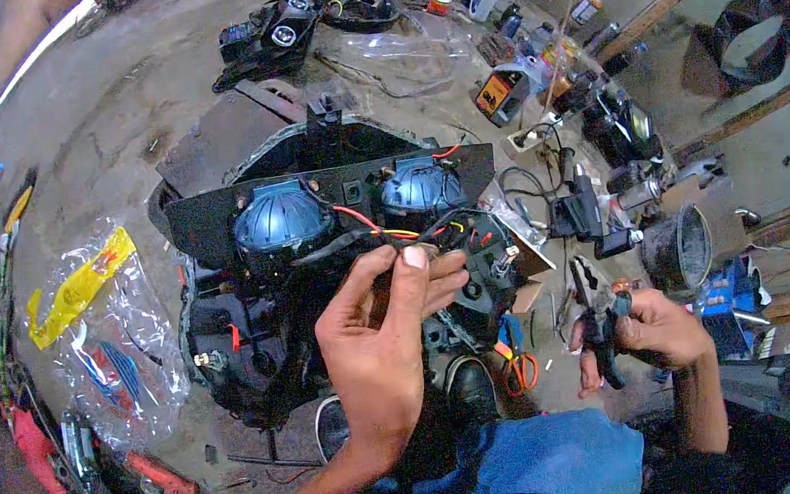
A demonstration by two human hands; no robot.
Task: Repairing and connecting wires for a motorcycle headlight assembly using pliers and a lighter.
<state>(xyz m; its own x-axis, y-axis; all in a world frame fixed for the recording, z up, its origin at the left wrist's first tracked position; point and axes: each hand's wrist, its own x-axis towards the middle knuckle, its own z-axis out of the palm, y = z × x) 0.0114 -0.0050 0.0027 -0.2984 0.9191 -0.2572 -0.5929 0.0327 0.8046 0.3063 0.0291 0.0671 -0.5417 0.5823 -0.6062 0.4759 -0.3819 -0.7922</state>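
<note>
Wiring step on black headlamp panel (210, 222). Left hand (378, 340) fingers pinch wires (413, 234) just below blue lamp domes. Right hand (654, 332), right of panel, grips pliers (597, 320). Next likely: bring pliers to pinched wires.

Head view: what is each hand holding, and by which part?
Left hand pinches the wires at their loose ends between thumb and fingertips. Right hand grips black pliers by the handles, jaws pointing up.

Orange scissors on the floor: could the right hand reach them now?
Probably not at once: the right hand already grips black pliers. The scissors lie uncovered just beside it, so the path looks free.
</note>
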